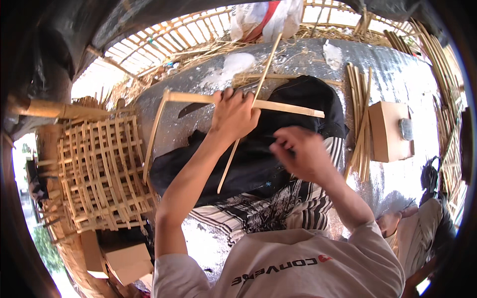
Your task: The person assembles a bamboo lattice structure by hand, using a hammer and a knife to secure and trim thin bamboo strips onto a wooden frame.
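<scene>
We work seated over a silvery sheet [397, 74] spread across the ground, hemmed in by woven bamboo fencing [164, 35] that curves along the far edge. A dark cloth [258, 164] lies over our lap. Our left hand [233, 114] is clamped around a flat bamboo slat [288, 108] held crosswise, with a thinner bamboo strip [243, 124] running slantwise behind the fist. Our right hand [300, 151] hovers just beside it over the cloth, fingers curled; motion blur keeps us from telling whether it grips anything. To the left stands an open bamboo lattice [102, 169], with a cardboard box [126, 260] below it. On the right, a bundle of bamboo sticks [360, 119] lies next to a wooden block [387, 131]. A white bag [268, 17] sits at the top, cut off by the frame. At lower right another person [422, 223] is only partly visible near the dark rim.
</scene>
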`<state>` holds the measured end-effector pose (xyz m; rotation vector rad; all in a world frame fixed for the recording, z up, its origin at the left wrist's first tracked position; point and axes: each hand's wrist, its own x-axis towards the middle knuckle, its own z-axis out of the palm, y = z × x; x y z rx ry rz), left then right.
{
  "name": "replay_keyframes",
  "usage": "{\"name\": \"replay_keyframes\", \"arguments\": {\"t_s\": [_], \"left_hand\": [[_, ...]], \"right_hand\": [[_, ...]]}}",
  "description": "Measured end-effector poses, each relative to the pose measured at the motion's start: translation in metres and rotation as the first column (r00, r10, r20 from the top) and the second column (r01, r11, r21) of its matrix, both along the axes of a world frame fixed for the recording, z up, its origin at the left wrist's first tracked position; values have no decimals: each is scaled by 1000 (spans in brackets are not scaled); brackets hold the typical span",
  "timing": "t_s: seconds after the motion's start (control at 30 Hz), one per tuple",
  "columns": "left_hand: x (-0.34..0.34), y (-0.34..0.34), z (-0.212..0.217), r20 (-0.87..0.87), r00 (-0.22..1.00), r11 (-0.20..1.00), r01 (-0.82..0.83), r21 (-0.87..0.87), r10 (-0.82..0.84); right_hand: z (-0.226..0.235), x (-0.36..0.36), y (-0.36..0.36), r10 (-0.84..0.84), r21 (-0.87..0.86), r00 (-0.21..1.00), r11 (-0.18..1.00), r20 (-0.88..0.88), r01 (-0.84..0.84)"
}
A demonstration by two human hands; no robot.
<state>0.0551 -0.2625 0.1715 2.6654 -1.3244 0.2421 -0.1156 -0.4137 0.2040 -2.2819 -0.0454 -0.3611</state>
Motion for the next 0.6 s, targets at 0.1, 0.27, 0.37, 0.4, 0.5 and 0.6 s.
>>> {"name": "replay_keyframes", "arguments": {"t_s": [0.1,0.27,0.37,0.4,0.5,0.6], "left_hand": [[3,-5,3,-13,1000,1000,23,-9,-23],[6,-18,7,10,999,998,43,-46,-43],[8,-7,4,58,997,990,54,-132,-47],[11,-3,8,68,997,986,51,-161,-40],[28,14,25,132,991,952,49,-303,-9],[40,31,48,-230,960,907,-236,-348,162]], "right_hand": [[10,12,-42,-248,-174,934,939,258,297],[-52,27,-85,-133,12,978,991,-162,136],[-66,29,-81,-150,-102,958,986,-243,128],[-70,31,-83,-123,-29,971,992,-206,120],[-67,34,-83,-189,44,953,978,-237,205],[-64,32,-87,-270,120,894,936,-357,330]]}}
